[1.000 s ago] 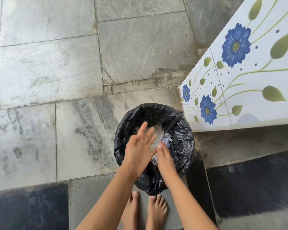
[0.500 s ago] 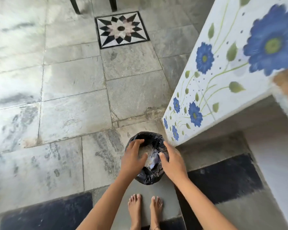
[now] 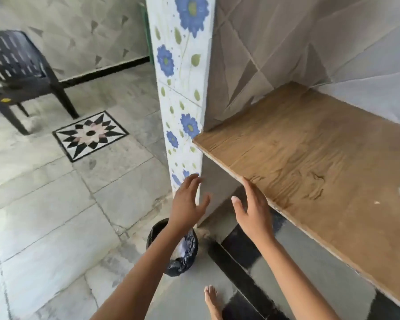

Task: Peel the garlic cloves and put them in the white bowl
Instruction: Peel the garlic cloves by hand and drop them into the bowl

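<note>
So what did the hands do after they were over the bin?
Both hands rose away from the bin. The left hand now hangs open by the flowered pillar, and the right hand is open near the counter edge. The view lifted too, bringing the counter and a chair in. Neither hand holds anything, as before. The bin stayed on the floor at the pillar's foot.
</note>
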The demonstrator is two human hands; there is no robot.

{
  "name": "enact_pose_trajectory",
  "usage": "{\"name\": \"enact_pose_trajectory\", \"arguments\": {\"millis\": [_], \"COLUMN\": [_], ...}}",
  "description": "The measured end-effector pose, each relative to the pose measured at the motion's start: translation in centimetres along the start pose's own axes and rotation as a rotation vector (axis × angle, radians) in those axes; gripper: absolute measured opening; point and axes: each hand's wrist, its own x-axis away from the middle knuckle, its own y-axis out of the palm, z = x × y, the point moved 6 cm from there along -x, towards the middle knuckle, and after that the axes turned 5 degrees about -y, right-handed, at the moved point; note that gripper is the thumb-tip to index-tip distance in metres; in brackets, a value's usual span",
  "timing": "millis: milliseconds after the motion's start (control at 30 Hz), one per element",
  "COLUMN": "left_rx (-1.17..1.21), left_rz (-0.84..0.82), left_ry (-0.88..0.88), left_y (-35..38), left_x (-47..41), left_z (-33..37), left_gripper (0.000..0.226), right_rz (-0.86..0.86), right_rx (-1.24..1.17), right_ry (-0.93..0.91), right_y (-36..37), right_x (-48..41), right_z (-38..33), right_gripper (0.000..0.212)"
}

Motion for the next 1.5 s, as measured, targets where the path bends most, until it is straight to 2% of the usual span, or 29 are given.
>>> {"name": "enact_pose_trajectory", "arguments": {"millis": [200,267,433,567,633,733,800,867,967,1033,1100,1167,1233,1400,1500], "left_rx": [0.042,0.044,0.023,-0.04,-0.078,-0.216,-0.308,-0.344,-0.317,-0.205,-0.078,-0.053,-0.132,-0.585,-0.688], "left_rz": [-0.218,-0.283,-0.372,-0.391,-0.388,-0.396,-0.406,-0.418,-0.434,-0.395,-0.333,-0.327,-0.382,-0.464,-0.481], "left_ry": [0.333,0.428,0.563,0.595,0.54,0.377,0.351,0.351,0.327,0.313,0.365,0.428,0.461,0.55,0.585], "left_y": [5.8,8.2,15.2,21.2,23.9,27.1,28.2,28.7,28.7,28.0,27.4,27.7,29.2,33.6,34.3], "left_x": [0.2,0.6,1.2,1.0,0.3,-1.3,-1.9,-2.2,-2.4,-2.6,-3.1,-3.5,-3.9,-4.6,-4.5], "left_z": [12.8,17.2,25.2,29.8,31.5,32.2,32.3,32.4,32.8,33.9,36.1,38.5,40.6,42.8,43.5], "left_gripper": [0.044,0.047,0.037,0.032,0.034,0.035,0.029,0.022,0.013,0.009,0.006,0.006,0.01,0.027,0.029], "right_rz": [0.296,0.387,0.466,0.424,0.346,0.189,0.12,0.108,0.05,0.068,0.058,0.066,0.107,0.099,0.102], "right_rx": [0.193,0.246,0.326,0.346,0.369,0.432,0.462,0.492,0.504,0.517,0.547,0.551,0.534,0.511,0.488], "right_ry": [0.241,0.314,0.453,0.548,0.588,0.545,0.526,0.505,0.504,0.528,0.559,0.558,0.561,0.572,0.582], "right_y": [-13.4,-17.3,-22.9,-25.7,-26.7,-27.2,-27.4,-28.0,-28.0,-28.0,-28.1,-28.1,-28.2,-28.0,-28.1], "right_x": [7.5,10.0,14.3,15.3,15.4,14.9,14.7,14.2,13.9,14.0,14.2,14.1,14.0,14.2,14.1], "right_z": [4.9,6.9,12.2,17.4,20.3,23.6,25.5,26.6,27.4,27.5,27.7,27.8,27.9,28.1,28.0], "right_gripper": [0.059,0.059,0.062,0.055,0.055,0.077,0.091,0.092,0.091,0.091,0.091,0.091,0.088,0.085,0.091]}}
